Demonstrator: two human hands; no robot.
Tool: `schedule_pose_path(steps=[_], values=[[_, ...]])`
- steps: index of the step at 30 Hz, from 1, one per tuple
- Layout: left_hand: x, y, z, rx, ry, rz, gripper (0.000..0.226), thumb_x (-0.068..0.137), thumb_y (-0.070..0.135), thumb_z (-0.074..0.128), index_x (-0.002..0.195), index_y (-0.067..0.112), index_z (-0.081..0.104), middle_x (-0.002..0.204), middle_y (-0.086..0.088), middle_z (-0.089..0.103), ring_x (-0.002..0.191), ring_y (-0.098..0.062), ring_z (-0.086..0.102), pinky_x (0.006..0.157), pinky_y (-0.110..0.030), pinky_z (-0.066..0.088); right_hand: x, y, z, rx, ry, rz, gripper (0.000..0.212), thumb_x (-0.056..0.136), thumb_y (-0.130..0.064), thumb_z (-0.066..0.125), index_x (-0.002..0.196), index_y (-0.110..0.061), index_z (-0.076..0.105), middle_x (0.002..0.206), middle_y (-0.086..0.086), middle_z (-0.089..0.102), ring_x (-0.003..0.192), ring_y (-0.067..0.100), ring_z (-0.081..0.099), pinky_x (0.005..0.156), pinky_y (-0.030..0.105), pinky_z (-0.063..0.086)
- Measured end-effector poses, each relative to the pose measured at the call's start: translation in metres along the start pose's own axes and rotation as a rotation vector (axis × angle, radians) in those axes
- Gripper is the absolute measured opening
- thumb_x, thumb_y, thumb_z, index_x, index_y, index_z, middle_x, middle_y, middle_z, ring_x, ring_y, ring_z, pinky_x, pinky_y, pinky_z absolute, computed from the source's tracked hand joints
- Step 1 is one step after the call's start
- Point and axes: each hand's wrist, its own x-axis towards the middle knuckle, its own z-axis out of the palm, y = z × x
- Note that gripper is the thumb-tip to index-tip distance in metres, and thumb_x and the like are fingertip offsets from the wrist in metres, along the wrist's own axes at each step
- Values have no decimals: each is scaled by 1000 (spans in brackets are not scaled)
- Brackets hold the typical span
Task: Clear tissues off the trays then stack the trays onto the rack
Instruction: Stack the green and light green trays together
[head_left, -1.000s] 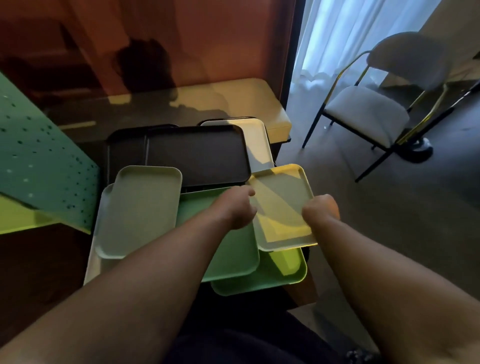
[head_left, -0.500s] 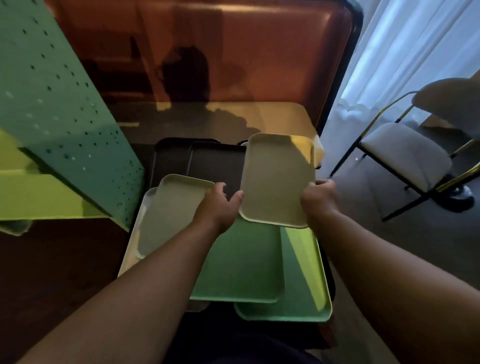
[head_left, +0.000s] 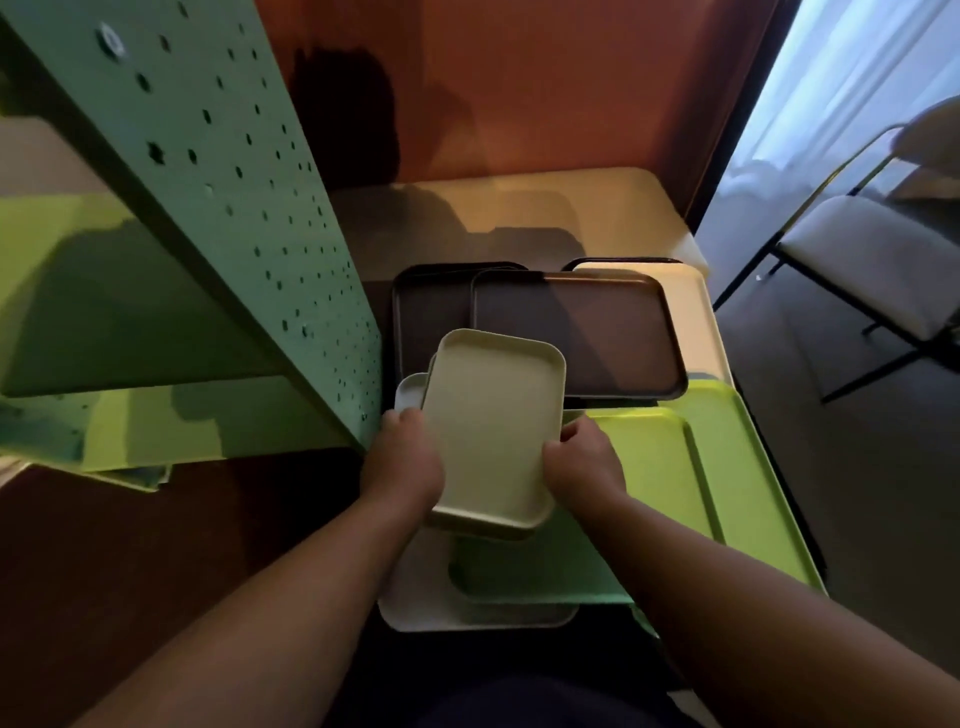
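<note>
I hold a small cream tray in the air above the tray pile, one hand on each long side. My left hand grips its left edge and my right hand grips its right edge. Below lie a green tray, a lime tray, a white tray and two black trays, all spread over a low table. The green perforated rack stands just left of the held tray, with a lime shelf inside. No tissues show on any tray.
A pale table top runs back to an orange wall. A chair with a white seat stands on the right by a curtained window. Dark floor lies to the right and lower left.
Both hands lifted the cream tray from the right side of the pile and carried it left, toward the rack. The camera view has swung left and down, bringing the rack closer.
</note>
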Motion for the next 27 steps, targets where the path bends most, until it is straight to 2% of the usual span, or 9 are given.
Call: schedule_pose_path(steps=[3, 7, 14, 18, 20, 21, 23, 24, 27], values=[[1, 3, 0, 83, -91, -25, 26, 92, 5, 47, 118, 9, 51, 124, -14, 49, 103, -32, 58, 82, -42, 52, -8, 3, 9, -44, 7, 28, 18, 97, -25, 57, 114, -17, 57, 107, 3, 63, 91, 22, 63, 76, 41, 56], [5, -4, 2, 237, -197, -22, 49, 87, 15, 58, 132, 6, 42, 134, -17, 45, 117, -34, 53, 91, -45, 51, -15, 0, 17, -131, -50, 24, 24, 100, -26, 55, 122, -16, 55, 103, 1, 60, 89, 21, 60, 65, 33, 44], [1, -5, 0, 152, -217, -63, 63, 85, 28, 61, 138, 6, 36, 139, -17, 45, 123, -35, 49, 95, -45, 47, -21, 0, 22, -37, -76, 47, 29, 100, -20, 55, 128, -17, 50, 108, 1, 60, 94, 21, 59, 76, 37, 50], [-8, 9, -2, -106, -186, -138, 57, 86, 27, 56, 135, 5, 38, 137, -18, 46, 119, -37, 52, 94, -45, 50, -20, -1, 13, 166, 13, 76, 40, 98, -12, 50, 137, -16, 47, 125, 11, 60, 107, 29, 60, 86, 43, 55], [-10, 14, -4, -323, -196, -182, 52, 83, 29, 58, 127, 7, 44, 127, -16, 53, 110, -36, 57, 91, -45, 53, -16, -1, 0, 271, 26, 65, 42, 97, -9, 48, 139, -15, 50, 123, 11, 62, 107, 30, 62, 89, 47, 57], [-11, 15, -8, -437, -213, -202, 49, 81, 31, 58, 122, 7, 47, 121, -15, 57, 104, -34, 60, 89, -45, 54, -13, -1, -9, 326, 14, 51, 41, 97, -7, 49, 138, -14, 53, 120, 10, 64, 104, 28, 64, 85, 45, 58], [-10, 17, -15, -642, -228, -237, 48, 77, 35, 58, 116, 8, 52, 111, -13, 63, 95, -31, 63, 87, -46, 56, -5, -2, -32, 393, -44, 12, 39, 96, -3, 52, 134, -13, 59, 112, 6, 68, 94, 23, 66, 71, 37, 57], [-8, 17, -18, -726, -220, -256, 54, 74, 37, 59, 119, 9, 51, 111, -13, 63, 95, -30, 63, 89, -47, 56, -1, -2, -45, 394, -90, -10, 38, 96, -1, 55, 131, -13, 62, 111, 6, 69, 92, 22, 66, 68, 35, 56], [4, 19, -27, -886, -141, -269, 73, 69, 40, 64, 135, 15, 44, 116, -11, 63, 99, -31, 66, 92, -50, 55, 14, -2, -86, 299, -267, -86, 33, 95, 1, 61, 117, -21, 72, 110, 8, 74, 93, 22, 68, 74, 38, 58]])
